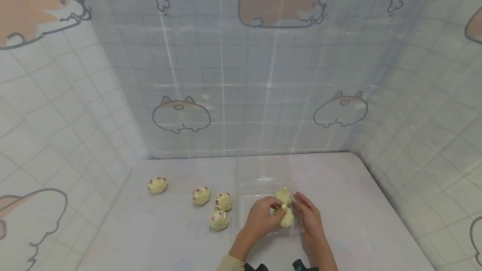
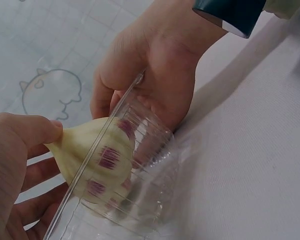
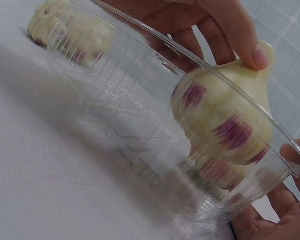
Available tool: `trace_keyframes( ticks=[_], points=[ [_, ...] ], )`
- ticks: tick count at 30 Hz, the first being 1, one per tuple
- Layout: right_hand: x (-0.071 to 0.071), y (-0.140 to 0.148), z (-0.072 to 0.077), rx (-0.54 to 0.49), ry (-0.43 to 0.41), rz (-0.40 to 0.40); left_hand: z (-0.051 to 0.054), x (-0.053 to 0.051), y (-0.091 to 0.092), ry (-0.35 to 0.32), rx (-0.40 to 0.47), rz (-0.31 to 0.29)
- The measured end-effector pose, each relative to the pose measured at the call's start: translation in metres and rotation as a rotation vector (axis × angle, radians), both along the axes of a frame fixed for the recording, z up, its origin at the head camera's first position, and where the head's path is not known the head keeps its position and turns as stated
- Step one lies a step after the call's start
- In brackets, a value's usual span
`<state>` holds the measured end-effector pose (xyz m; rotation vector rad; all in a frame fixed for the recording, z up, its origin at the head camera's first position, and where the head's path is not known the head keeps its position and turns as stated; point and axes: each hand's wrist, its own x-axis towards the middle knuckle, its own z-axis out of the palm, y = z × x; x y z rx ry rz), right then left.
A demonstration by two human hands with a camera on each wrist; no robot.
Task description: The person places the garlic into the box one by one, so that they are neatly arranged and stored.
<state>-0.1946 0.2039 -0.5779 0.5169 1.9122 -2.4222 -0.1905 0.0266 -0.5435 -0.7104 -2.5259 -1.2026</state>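
Observation:
In the head view my left hand (image 1: 260, 218) pinches the neck of a pale garlic bulb (image 1: 287, 218) at the right end of a clear plastic container (image 1: 242, 208). Another garlic bulb (image 1: 283, 195) sits just behind it. My right hand (image 1: 311, 217) is at the container's right side, fingers extended beside the wall. In the right wrist view the left thumb and fingers (image 3: 260, 57) hold the neck of the purple-patched bulb (image 3: 225, 115), its body below the rim. The left wrist view shows the same bulb (image 2: 97, 155) and the right hand (image 2: 150, 75) beyond the container wall.
Several garlic bulbs lie left of the container: two close together (image 1: 224, 201), another near them (image 1: 201, 195), and one farther left (image 1: 157, 185). The container's lid (image 1: 261, 168) lies folded back behind it. Patterned curtains (image 1: 244, 66) surround the table.

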Motion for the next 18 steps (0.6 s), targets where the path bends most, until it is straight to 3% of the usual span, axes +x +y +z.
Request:
trace_keyframes(
  ticks=[8, 18],
  points=[
    [0.002, 0.001, 0.0, 0.008, -0.03, 0.006, -0.005, -0.004, 0.007, -0.08, -0.005, -0.028],
    [-0.001, 0.001, 0.0, 0.001, -0.02, -0.009, -0.003, -0.009, 0.014, -0.09, -0.022, -0.046]
  ],
)
